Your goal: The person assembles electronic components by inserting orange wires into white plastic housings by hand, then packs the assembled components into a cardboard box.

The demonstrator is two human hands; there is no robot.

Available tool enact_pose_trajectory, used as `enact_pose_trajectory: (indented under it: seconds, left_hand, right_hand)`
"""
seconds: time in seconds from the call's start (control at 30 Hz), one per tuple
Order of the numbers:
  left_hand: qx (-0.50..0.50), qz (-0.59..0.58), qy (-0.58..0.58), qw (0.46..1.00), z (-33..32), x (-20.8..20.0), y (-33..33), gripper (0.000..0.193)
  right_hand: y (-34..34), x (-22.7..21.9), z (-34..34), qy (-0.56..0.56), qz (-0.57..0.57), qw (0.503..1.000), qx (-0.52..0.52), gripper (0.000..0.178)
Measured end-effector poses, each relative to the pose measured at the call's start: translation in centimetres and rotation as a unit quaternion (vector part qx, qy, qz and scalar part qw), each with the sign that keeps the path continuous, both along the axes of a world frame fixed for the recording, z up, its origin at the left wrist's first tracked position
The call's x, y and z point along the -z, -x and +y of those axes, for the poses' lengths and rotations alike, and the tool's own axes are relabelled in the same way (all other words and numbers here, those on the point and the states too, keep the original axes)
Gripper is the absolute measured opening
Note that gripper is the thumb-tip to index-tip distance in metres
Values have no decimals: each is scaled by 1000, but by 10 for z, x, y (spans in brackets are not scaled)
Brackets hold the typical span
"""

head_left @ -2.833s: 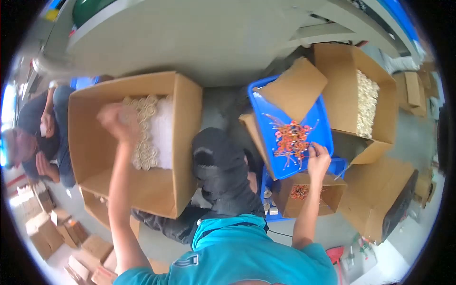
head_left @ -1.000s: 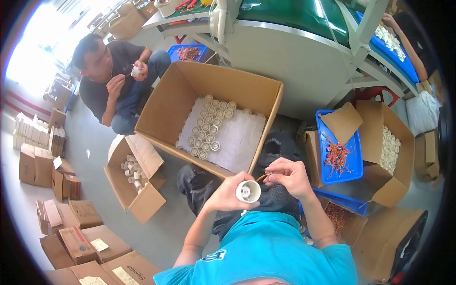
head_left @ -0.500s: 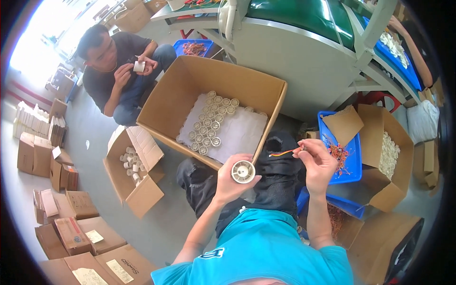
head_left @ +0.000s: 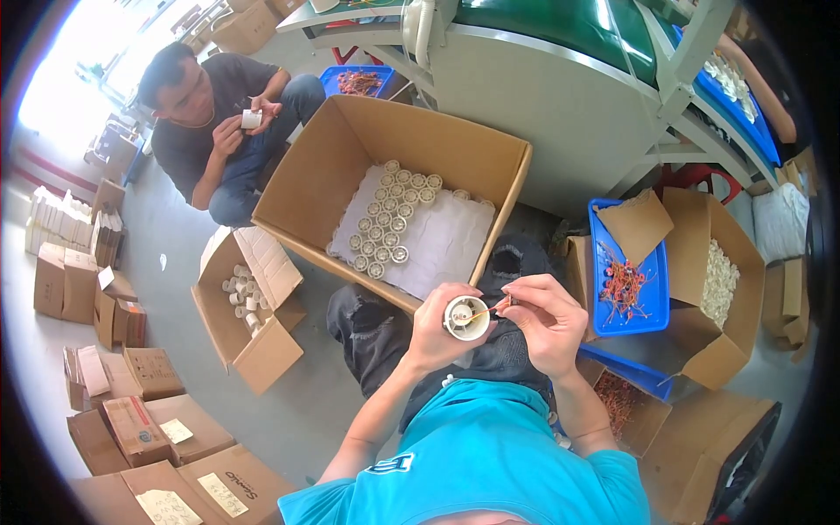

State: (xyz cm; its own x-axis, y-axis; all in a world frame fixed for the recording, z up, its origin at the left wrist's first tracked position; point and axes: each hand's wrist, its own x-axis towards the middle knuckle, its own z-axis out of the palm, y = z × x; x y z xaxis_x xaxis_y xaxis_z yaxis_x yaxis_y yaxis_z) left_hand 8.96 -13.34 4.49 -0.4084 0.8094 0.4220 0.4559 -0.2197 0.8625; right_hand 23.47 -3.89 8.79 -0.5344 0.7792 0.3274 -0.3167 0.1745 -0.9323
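In my left hand point(head_left: 429, 334) is a white round plastic housing point(head_left: 477, 331), gripped around its side with the hollow end facing up. The fingertips of my right hand point(head_left: 551, 331) pinch a small wire lead point(head_left: 500, 305) at the housing's right rim. Its thin red and yellow wires reach over the rim into the opening; where they end inside is too small to tell. Just beyond my hands stands a large cardboard box point(head_left: 302, 192). On a white sheet point(head_left: 446, 241) inside it stand several white round housings point(head_left: 382, 229) in rows.
At right, a blue tray point(head_left: 652, 319) holds red wire leads point(head_left: 623, 289), beside a carton of small white parts point(head_left: 719, 284). Left of the large box is an open carton point(head_left: 262, 360) with white cylinders point(head_left: 245, 293). A co-worker point(head_left: 210, 105) crouches at far left, holding a white cylinder point(head_left: 251, 119).
My right hand has moved left with the wire lead, from above the right knee to the housing. The housing has shifted slightly right and now tilts, its hollow end showing.
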Motion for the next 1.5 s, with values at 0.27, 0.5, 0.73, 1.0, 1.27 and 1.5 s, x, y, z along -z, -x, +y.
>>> enact_pose_trajectory:
  seconds: [0.27, 0.5, 0.73, 1.0, 1.27, 1.5]
  left_hand:
    - [-22, 23, -6, 999, 0, -2, 1, 49]
    - [-21, 184, -4, 983, 7, -10, 1, 48]
    - [8, 105, 6, 994, 6, -8, -6, 48]
    - [22, 123, 21, 992, 8, -7, -2, 49]
    - [41, 104, -17, 994, 10, -8, -4, 53]
    - [48, 128, -17, 990, 9, -13, -4, 52]
  right_hand:
    - [-2, -9, 0, -118, -107, 985, 66, 28]
    - [9, -20, -3, -228, -222, 948, 13, 21]
    - [7, -17, 2, -155, -237, 958, -53, 17]
    - [8, -6, -6, -151, -247, 957, 4, 22]
    - [3, -12, -5, -138, -242, 960, -13, 21]
    - [4, -6, -17, -115, -209, 969, 59, 19]
